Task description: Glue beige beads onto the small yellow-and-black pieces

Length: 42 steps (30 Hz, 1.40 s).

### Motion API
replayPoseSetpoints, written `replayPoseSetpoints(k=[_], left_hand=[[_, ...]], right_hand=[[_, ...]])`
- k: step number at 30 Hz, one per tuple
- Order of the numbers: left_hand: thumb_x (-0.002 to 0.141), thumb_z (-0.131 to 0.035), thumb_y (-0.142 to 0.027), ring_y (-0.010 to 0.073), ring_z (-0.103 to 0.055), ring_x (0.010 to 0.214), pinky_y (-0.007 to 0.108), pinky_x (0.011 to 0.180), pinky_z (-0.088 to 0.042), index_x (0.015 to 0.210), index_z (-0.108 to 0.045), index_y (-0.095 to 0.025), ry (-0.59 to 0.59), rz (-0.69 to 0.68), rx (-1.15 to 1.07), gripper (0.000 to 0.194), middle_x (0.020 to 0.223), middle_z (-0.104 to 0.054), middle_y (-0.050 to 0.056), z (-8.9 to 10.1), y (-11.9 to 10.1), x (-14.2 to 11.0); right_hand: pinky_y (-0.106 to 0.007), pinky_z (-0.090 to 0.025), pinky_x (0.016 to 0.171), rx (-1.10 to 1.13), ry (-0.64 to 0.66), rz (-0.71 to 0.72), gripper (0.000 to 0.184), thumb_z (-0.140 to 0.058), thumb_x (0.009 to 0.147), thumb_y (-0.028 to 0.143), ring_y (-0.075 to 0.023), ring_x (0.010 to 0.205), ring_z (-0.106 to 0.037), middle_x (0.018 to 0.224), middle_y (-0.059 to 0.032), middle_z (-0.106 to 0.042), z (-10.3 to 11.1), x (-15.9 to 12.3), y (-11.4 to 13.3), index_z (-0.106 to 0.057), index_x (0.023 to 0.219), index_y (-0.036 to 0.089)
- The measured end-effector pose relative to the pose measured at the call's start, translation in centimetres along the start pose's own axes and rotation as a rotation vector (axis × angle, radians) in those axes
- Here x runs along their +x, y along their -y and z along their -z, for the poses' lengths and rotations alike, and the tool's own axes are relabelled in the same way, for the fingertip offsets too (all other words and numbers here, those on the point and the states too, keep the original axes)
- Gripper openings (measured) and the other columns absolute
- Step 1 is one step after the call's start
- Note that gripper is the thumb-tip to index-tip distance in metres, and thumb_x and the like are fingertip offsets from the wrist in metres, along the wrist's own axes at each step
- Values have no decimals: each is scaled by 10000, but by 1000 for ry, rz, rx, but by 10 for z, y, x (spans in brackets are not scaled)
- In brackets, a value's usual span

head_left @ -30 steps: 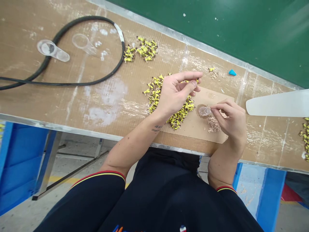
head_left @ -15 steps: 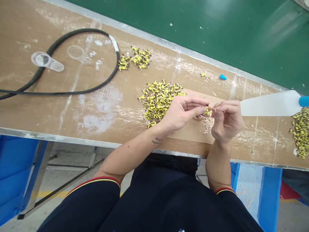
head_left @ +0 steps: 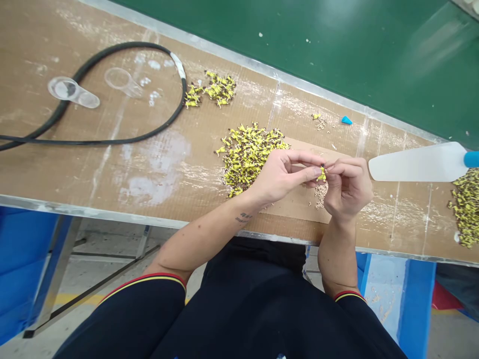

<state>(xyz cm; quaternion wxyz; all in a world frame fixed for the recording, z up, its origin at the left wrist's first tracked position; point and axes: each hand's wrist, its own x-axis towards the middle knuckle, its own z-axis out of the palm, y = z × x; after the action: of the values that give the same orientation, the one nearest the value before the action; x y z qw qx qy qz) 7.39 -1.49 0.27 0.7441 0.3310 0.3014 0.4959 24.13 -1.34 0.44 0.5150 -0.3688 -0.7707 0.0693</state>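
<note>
A tiny yellow figurine (head_left: pixel 322 174) with a dark top is pinched between the thumb and fingers of my left hand (head_left: pixel 286 172). My right hand (head_left: pixel 348 187) is closed in a pinch at the figurine's right side, on a small pale piece mostly hidden by the fingertips. Below the fingers, partly covered by my right hand, is a heap of small pale pieces (head_left: pixel 321 194) on a flat cardboard sheet (head_left: pixel 295 205). A large pile of similar yellow figurines (head_left: pixel 247 154) lies just left of my left hand.
Beyond lie a smaller figurine cluster (head_left: pixel 220 89), a blue cap (head_left: pixel 346 120) and a looped black cable (head_left: pixel 123 143) with a clear plastic scoop (head_left: pixel 88 99). On the right are a white bottle (head_left: pixel 419 162) lying flat and another figurine pile (head_left: pixel 466 209).
My right hand has moved left, bringing its pinched pale piece up against the figurine. My left hand stays nearly in place, still holding the figurine.
</note>
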Motion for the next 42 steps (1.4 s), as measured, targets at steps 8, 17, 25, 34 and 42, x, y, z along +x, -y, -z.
replayPoseSetpoints(k=[8,17,25,34,42], left_hand=[[710,-945,-451,124,-750,701,242,713,-664,932,-822,-139,-1,-15,11,403,852,-813,58,-1,-2,-1],[709,-946,-434,118,-751,694,228,695,-655,917,-817,-132,4,-30,-4,389,840,-811,59,2,-1,0],[719,-938,-367,122,-736,668,241,686,-651,913,-805,-126,33,44,40,336,755,-784,50,5,-6,-1],[733,-862,-185,111,-736,677,200,649,-634,874,-817,-123,112,96,78,160,798,-801,60,10,-10,2],[749,-844,-163,95,-728,660,181,642,-631,862,-821,-127,144,97,104,121,824,-811,64,12,-13,3]], right_hand=[[-336,-602,681,-65,15,19,118,-638,980,134,-168,780,-723,884,-1,-692,1,-1,-2,-657,989,250],[-345,-606,698,-158,50,81,182,-647,972,106,-174,789,-736,907,-6,-707,4,0,1,-685,1036,272],[-309,-564,652,-176,96,162,200,-712,926,88,-148,715,-685,846,4,-700,14,3,-3,-687,1022,261],[-317,-563,635,-145,271,98,139,-718,923,139,-163,725,-676,838,-9,-696,29,3,-2,-679,997,250],[-302,-551,660,-126,309,96,143,-730,911,124,-152,728,-672,854,-8,-711,30,2,-2,-678,962,247]])
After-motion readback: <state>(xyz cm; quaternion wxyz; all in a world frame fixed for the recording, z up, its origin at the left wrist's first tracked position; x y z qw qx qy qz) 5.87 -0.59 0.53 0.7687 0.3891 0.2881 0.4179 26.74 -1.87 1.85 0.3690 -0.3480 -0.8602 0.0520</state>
